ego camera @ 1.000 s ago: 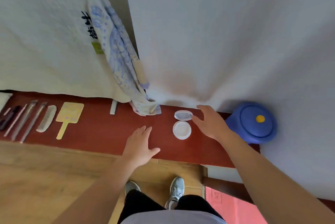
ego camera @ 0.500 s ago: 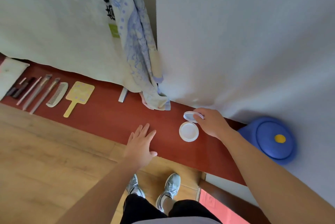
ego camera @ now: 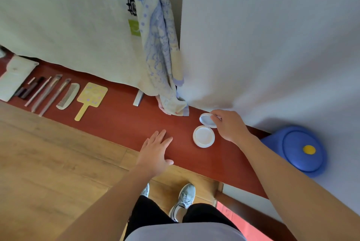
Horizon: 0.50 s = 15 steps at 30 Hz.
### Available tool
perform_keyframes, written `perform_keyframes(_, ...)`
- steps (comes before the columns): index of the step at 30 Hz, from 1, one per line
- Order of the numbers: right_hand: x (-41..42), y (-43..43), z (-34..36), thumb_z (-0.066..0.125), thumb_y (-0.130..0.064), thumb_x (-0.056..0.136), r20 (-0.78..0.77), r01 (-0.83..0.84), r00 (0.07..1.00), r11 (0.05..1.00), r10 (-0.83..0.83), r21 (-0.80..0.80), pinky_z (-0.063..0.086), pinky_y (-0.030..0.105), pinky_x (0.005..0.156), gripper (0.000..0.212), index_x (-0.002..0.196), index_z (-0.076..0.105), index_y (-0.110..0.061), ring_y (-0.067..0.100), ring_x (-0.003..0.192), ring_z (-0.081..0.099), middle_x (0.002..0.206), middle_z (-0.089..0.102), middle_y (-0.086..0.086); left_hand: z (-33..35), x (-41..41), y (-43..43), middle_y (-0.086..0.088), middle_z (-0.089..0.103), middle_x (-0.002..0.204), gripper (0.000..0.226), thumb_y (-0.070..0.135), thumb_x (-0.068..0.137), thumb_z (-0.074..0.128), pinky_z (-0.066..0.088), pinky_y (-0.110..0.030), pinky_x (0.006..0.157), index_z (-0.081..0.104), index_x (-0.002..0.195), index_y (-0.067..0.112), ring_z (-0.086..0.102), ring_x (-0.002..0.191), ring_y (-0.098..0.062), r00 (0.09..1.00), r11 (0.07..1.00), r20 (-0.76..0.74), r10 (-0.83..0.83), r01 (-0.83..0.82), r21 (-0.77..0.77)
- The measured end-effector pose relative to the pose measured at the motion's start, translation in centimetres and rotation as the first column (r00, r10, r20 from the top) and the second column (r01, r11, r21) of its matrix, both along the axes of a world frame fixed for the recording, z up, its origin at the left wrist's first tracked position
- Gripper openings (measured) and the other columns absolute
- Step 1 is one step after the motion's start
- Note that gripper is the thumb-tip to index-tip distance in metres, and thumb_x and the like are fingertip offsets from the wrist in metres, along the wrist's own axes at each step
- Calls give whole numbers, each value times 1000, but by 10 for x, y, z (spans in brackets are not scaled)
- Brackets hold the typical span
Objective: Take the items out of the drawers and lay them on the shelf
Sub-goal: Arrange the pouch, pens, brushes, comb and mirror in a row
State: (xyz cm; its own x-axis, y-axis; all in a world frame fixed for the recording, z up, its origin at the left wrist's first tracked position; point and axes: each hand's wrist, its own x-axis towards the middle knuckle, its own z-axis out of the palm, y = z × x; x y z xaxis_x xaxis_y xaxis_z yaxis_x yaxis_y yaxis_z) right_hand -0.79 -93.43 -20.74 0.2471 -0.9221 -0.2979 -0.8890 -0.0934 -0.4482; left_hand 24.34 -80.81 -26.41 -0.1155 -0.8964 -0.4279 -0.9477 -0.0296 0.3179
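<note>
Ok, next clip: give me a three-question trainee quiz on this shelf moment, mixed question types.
1. True or false: the left hand grips the comb.
2. Which part of the white compact do the right hand fingers touch? A) the round base B) the raised lid C) neither
3. Fill in: directly right of the comb on the red shelf lies the yellow ____.

Key: 1 false, it lies open and flat near the shelf's front edge, far from the comb. 2 B. 3 hand mirror.
</note>
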Motion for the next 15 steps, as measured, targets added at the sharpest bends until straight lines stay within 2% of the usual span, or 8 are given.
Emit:
perform_keyframes(8,43,4,21,43,-32,100,43,26,999,998,-23,-59,43,32,76,27,107,68,-26,20,91,60,100,70,-6,-2,36,-2,0,13,165,76,48,86,69,20,-39,119,35,151,29,10,152,-21,999,997,-21,-33,32,-72)
perform_keyframes(12,73,9,28,43,-33,100,71,50,996,997,-46,-55,42,30,75,27,108,68,-28,17,89,60,103,71,-8,-2,70,-4,-2,19,163,75,52,85,68,24,-41,118,36,149,30,17,150,-22,1000,994,16,-15,17,-107)
perform_keyframes(15,100,13,35,45,-31,100,88,73,994,996,-68,-55,46,31,82,28,115,68,-26,20,97,63,109,71,-5,-2,100,-3,-3,31,157,71,54,84,68,32,-41,114,43,145,29,27,145,-23,998,993,59,4,3,-117)
